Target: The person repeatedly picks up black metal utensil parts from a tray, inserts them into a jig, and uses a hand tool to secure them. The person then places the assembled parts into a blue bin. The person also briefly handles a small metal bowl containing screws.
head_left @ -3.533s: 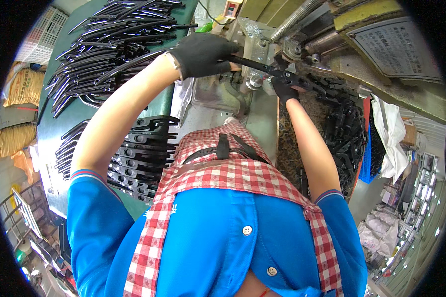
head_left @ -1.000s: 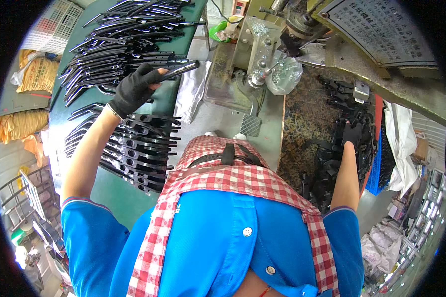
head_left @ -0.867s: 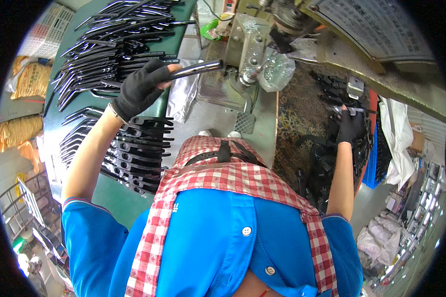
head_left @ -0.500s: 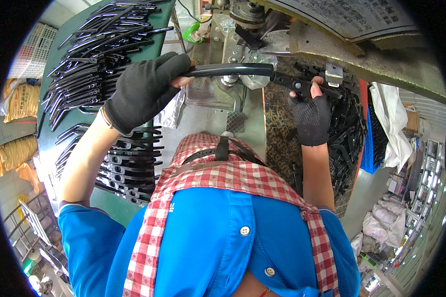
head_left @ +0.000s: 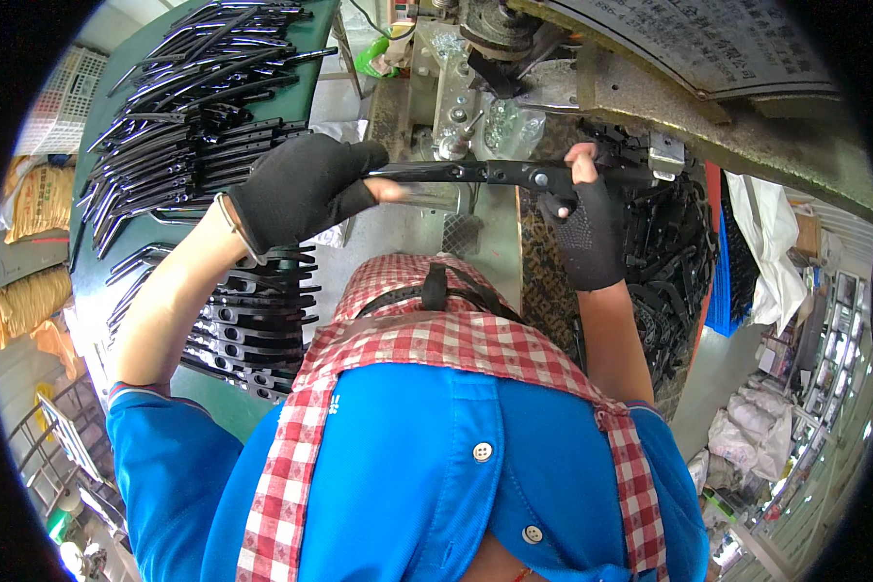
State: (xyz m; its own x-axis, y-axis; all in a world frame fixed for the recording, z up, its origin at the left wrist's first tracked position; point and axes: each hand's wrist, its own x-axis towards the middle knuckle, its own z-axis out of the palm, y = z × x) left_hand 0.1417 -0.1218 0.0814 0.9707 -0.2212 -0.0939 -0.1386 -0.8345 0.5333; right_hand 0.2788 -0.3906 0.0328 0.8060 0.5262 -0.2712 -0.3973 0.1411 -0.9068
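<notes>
Left hand point(head_left: 310, 189): black glove with bare fingertips, closed about the left part of a black tube point(head_left: 435, 173), off the right edge of the green surface point(head_left: 231, 400). The thumb is blurred. The tube lies nearly level across the gap between the green surface and the mottled brown surface point(head_left: 537, 267). At its right end it meets a black fitting point(head_left: 512, 176) bearing a bright round pin point(head_left: 541, 180); whether the two are fully seated cannot be told. The fitting is above the brown surface's left edge, gripped by the right hand point(head_left: 590, 228), thumb and fingers bent around it.

Assessment of handling: both parts should be kept on one straight line, the right hand steadying the fitting while the left governs the tube's turn. A tilt at the seam would probably make the parts bind. Fingertips are best kept clear of the seam and the pin.

Containers, left to right. Beyond the green surface's far left corner, a white lattice crate point(head_left: 56, 109); contents not discernible. Along the left edge, yellowish sacks point(head_left: 41, 199), contents hidden. Near the brown surface's far left corner, a clear bag point(head_left: 516, 128) with small bright pieces inside. Past the brown surface's right edge, a blue crate point(head_left: 722, 291) with dark pieces, kind unclear.
</notes>
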